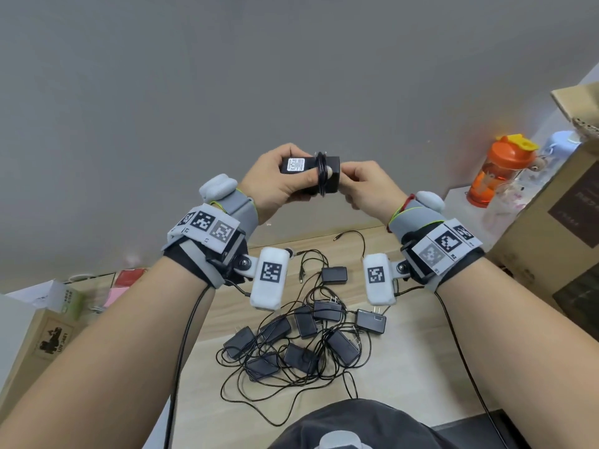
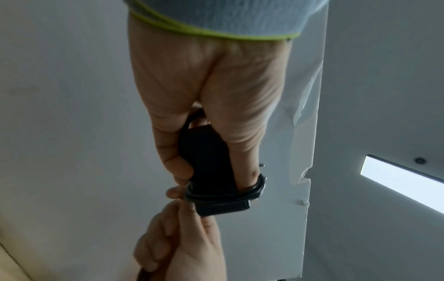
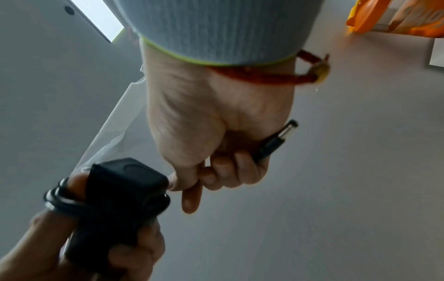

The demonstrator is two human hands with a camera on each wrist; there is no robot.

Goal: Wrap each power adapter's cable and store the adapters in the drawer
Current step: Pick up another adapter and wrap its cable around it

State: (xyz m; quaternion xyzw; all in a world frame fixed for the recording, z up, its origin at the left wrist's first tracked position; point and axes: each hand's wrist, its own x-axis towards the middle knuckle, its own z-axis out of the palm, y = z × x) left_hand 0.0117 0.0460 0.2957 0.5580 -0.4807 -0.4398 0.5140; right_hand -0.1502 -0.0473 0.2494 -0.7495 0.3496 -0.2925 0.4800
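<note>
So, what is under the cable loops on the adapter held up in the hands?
Under the cable loops lie the adapter body and the left hand's thumb tip. The adapter's far side is hidden.

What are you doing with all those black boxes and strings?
A person is tidying power adapters. The left hand holds one black adapter up in the air, with its cable looped around it and over the thumb. The right hand pinches the end of that cable, and its plug sticks out of the fist. Down on the wooden table a pile of adapters lies in a tangle of loose cables, not yet wrapped. No drawer shows in these views.
</note>
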